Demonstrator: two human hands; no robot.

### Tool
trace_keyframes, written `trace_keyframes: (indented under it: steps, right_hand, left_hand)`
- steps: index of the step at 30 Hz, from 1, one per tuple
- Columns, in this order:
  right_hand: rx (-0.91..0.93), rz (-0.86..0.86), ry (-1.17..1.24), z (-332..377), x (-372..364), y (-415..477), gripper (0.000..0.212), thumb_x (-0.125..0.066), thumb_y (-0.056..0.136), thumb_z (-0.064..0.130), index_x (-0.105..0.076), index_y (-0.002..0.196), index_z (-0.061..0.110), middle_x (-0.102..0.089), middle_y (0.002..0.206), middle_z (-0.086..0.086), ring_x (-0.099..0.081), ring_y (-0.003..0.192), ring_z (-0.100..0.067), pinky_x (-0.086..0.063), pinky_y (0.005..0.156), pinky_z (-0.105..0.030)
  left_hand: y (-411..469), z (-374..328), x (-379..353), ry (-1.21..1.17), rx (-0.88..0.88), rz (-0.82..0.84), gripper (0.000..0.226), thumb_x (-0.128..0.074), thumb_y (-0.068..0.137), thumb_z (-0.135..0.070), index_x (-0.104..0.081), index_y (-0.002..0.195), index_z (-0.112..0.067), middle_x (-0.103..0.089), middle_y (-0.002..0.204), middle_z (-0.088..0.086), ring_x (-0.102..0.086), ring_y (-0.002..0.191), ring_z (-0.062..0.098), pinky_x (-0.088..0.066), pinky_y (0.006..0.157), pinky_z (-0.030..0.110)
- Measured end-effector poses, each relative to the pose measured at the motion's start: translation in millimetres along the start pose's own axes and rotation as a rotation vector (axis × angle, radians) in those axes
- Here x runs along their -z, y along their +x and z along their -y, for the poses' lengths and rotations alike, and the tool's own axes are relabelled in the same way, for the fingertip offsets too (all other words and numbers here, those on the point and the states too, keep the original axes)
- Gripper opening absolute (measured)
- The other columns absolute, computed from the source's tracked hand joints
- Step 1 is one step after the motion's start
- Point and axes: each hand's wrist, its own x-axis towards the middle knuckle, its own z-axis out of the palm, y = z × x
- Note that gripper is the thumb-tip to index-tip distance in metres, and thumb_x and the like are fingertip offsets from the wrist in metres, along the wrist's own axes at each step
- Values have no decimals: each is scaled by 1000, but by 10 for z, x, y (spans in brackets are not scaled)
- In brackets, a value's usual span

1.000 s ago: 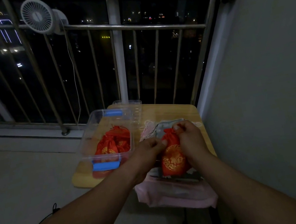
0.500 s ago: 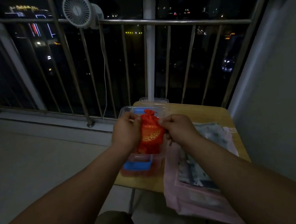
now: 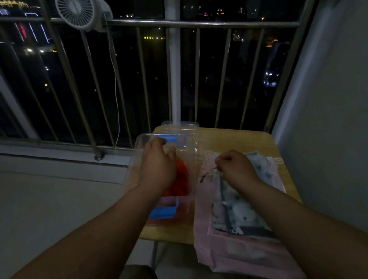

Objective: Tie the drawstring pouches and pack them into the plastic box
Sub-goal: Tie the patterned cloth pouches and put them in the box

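Observation:
The clear plastic box (image 3: 134, 165) with blue latches stands on the left of a small wooden table (image 3: 233, 138). Red drawstring pouches (image 3: 181, 178) with gold print lie inside it. My left hand (image 3: 157, 167) reaches down into the box, fingers curled over a red pouch and hiding most of it. Right of the box lies a white patterned pouch (image 3: 237, 208) on top of flat pink pouches (image 3: 245, 259). My right hand (image 3: 235, 167) rests at the patterned pouch's top edge, fingers pinched on its mouth by the drawstring.
The box's clear lid (image 3: 181, 127) lies behind the box. A metal balcony railing (image 3: 184, 24) runs close behind the table, with a small white fan (image 3: 76, 8) clipped to it and a cord hanging down. A grey wall (image 3: 343, 114) borders the table's right side.
The red pouch, held up by both hands, has gone down into the box with my left hand. My right hand let go of it and moved right onto the patterned pouch.

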Motion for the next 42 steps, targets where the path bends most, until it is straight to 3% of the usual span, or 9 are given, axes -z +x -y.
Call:
trace_keyframes:
  steps: [5, 9, 13, 16, 24, 29, 33, 39, 42]
  right_hand:
    - [-46, 16, -36, -379, 305, -99, 35, -53, 99, 21, -60, 76, -4, -52, 68, -24, -47, 60, -31, -36, 57, -41]
    - [-158, -36, -66, -776, 548, -139, 30, -54, 95, 19, -65, 76, 0, -65, 78, -20, -61, 68, -33, -47, 58, -41]
    - [-181, -33, -194, -1140, 752, -103, 23, -53, 97, 21, -71, 84, 16, -60, 84, -4, -57, 81, -26, -42, 70, -34]
    - [-216, -54, -191, -1289, 837, 59, 26, -53, 93, 21, -68, 113, 14, -63, 106, -8, -60, 95, -31, -42, 74, -32]
    - [-143, -82, -301, -1439, 891, 297, 19, -51, 97, 14, -67, 107, 11, -65, 106, -13, -60, 93, -35, -38, 72, -34]
    - [-70, -252, -320, -1474, 841, 335, 5, -57, 98, 20, -55, 94, 18, -56, 90, 0, -50, 80, -25, -37, 70, -33]
    - [-87, -200, -382, -1543, 816, 379, 15, -57, 99, 26, -62, 89, 17, -68, 96, -10, -52, 78, -26, -43, 69, -35]
    - [-78, -78, -120, -1445, 881, 252, 23, -57, 99, 21, -65, 79, 16, -64, 81, -5, -57, 77, -28, -39, 65, -34]
    - [-191, -94, 239, -1281, 951, 133, 28, -49, 97, 14, -54, 70, 21, -55, 72, -2, -50, 68, -22, -35, 62, -33]
  left_hand:
    - [-139, -403, -265, -73, -109, 77, 9, -56, 100, -17, -64, 97, -17, -64, 92, -3, -62, 83, 15, -46, 67, 30]
    - [-419, -586, -651, -106, -226, 301, 12, -54, 103, -21, -64, 101, -14, -68, 91, 3, -63, 81, 18, -50, 71, 33]
    - [-610, -541, -1174, -50, -55, 450, 24, -55, 102, -23, -63, 121, -10, -67, 109, 7, -60, 91, 23, -45, 78, 30]
    - [-530, -433, -1425, -43, 98, 458, 25, -59, 97, -22, -64, 118, -10, -64, 112, 10, -60, 106, 27, -38, 79, 26]
    - [-237, -246, -1790, -63, 266, 508, 27, -66, 90, -18, -71, 113, -4, -72, 110, 15, -67, 101, 31, -55, 83, 34]
    - [-189, -229, -1864, -28, 238, 443, 22, -65, 89, -14, -72, 110, -8, -74, 104, 11, -68, 97, 26, -57, 83, 33]
    - [-262, -235, -1859, -21, 197, 345, 28, -63, 88, -13, -68, 116, -14, -72, 102, 7, -68, 93, 25, -59, 82, 38]
    - [-285, -220, -1843, -29, 250, 409, 14, -67, 88, -23, -72, 99, -18, -72, 95, 6, -69, 95, 26, -55, 83, 35]
    - [-344, -262, -1797, -106, 293, 364, 29, -62, 82, -59, -64, 87, -30, -72, 95, 0, -68, 93, 24, -57, 88, 42]
